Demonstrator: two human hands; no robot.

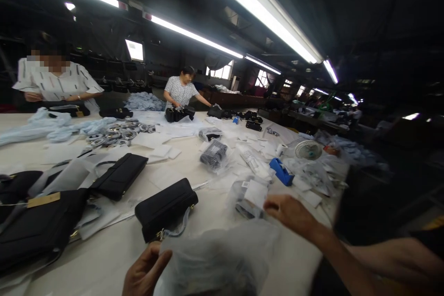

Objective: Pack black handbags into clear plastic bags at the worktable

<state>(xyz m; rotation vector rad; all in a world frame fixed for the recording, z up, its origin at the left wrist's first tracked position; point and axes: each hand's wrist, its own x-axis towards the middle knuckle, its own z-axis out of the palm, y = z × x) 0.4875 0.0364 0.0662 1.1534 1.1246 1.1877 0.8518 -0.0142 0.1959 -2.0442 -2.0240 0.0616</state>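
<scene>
My left hand (149, 268) pinches the edge of a cloudy clear plastic bag (222, 254) between thumb and finger, low in the view. Something greyish shows faintly through the bag, too blurred to name. My right hand (282, 210) is closed above the bag's far right side, fingers curled; what is in them, if anything, is hidden. Beside it lies a plastic-wrapped package (248, 199) with a white sheet and a label on it. A black handbag (166, 208) with gold-coloured rings and a plastic-covered strap lies just beyond my left hand.
More black handbags (121, 175) fill the table's left side. Ahead are wrapped packages (213, 153), a blue tape dispenser (281, 171) and a small fan (308, 149). Two co-workers (57, 78) handle black items across the table. The table's edge (338, 203) runs along the right.
</scene>
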